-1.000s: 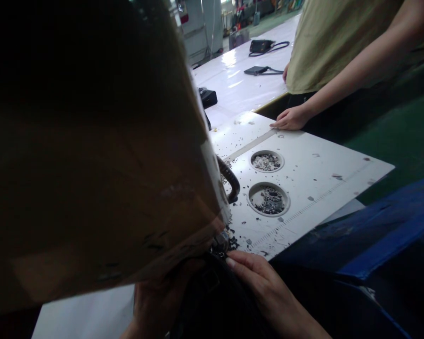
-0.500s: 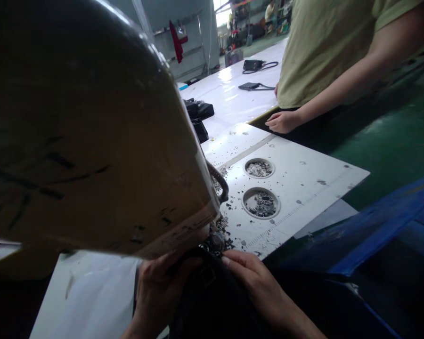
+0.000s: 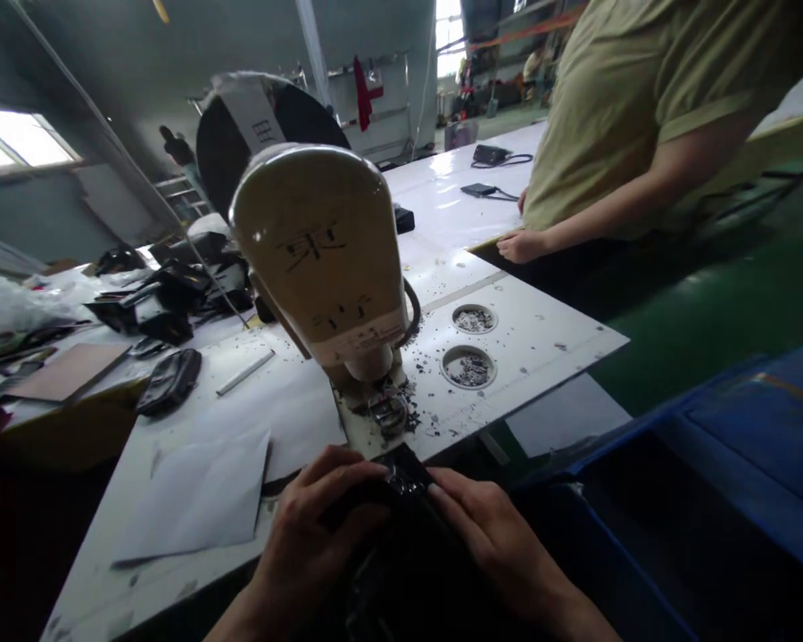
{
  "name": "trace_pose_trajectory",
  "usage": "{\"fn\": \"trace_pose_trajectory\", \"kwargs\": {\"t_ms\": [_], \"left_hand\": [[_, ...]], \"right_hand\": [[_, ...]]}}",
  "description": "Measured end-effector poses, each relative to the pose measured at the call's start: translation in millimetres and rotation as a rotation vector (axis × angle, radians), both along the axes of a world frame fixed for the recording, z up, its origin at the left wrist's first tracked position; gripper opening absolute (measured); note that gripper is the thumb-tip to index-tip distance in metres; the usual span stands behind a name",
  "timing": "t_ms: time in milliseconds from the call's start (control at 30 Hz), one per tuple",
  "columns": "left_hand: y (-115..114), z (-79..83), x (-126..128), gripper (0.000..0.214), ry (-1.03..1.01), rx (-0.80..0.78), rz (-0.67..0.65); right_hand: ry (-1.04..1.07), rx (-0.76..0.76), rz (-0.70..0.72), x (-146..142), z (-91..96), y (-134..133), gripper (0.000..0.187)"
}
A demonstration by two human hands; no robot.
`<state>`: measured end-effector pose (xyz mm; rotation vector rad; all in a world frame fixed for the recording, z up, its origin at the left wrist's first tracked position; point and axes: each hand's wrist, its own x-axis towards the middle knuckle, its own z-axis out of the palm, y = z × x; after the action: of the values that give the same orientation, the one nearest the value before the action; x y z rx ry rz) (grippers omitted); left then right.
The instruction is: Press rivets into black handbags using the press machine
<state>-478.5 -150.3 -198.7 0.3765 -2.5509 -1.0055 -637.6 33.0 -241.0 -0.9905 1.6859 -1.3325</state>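
Note:
A black bag (image 3: 415,557), dark and glossy at its upper edge, is held between both hands near the bottom of the head view. My left hand (image 3: 314,526) is closed around its left side, fingers over the upper edge and thumb partly tucked into shadow. On the other side, my right hand (image 3: 488,526) grips it with fingers pressed against the edge. Just beyond the bag stands a beige machine head (image 3: 321,259), looking like a sewing machine. Its metal working part (image 3: 388,412) is apart from the bag. The bag's lower part is lost in darkness.
Dark scraps lie around two round cups (image 3: 468,367) (image 3: 474,318) set in the white tabletop (image 3: 542,330). White paper (image 3: 194,499) and a black pouch (image 3: 169,382) lie left. A blue-lined bin (image 3: 729,481) is at right. A co-worker (image 3: 616,152) stands beyond the table.
My view has drawn back and up from the machine, so its whole head shows. The bag's edge, formerly at the working part, is now nearer me, still in both hands.

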Motion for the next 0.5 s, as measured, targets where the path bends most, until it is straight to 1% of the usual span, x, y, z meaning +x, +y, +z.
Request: {"fn": "trace_pose_trajectory", "kwargs": {"t_ms": [67,133,167,200,233,300,367,433,500], "left_hand": [[8.0,0.5,10.6,0.044,-0.048,-0.006,-0.014],[13.7,2.8,19.0,0.073,-0.127,0.016,-0.037],[16.4,4.6,22.1,0.081,-0.176,0.057,-0.067],[19.4,6.7,24.5,0.083,-0.223,0.115,-0.110],[23.1,9.1,26.2,0.079,-0.260,0.185,-0.150],[32.6,13.4,28.1,0.060,-0.300,0.339,-0.197],[44.3,15.0,29.1,0.048,-0.318,0.503,-0.191],[56.2,12.2,30.8,0.048,-0.319,0.651,-0.144],[66.3,4.7,33.4,0.052,-0.296,0.754,-0.093]], "right_hand": [[0.023,0.013,0.020,7.7,5.4,18.3,0.041],[0.046,0.021,0.038,14.8,13.3,33.7,0.043],[0.051,0.018,0.048,18.0,18.3,40.0,0.043],[0.047,0.013,0.060,21.1,23.6,45.4,0.044],[0.027,0.014,0.076,23.9,28.7,50.3,0.044],[-0.068,0.045,0.097,28.1,36.2,59.6,0.044],[-0.228,0.094,0.087,29.7,36.7,71.3,0.046],[-0.448,0.097,0.050,28.8,30.2,88.0,0.056],[-0.664,0.050,-0.046,27.2,20.8,109.7,0.072]]}}
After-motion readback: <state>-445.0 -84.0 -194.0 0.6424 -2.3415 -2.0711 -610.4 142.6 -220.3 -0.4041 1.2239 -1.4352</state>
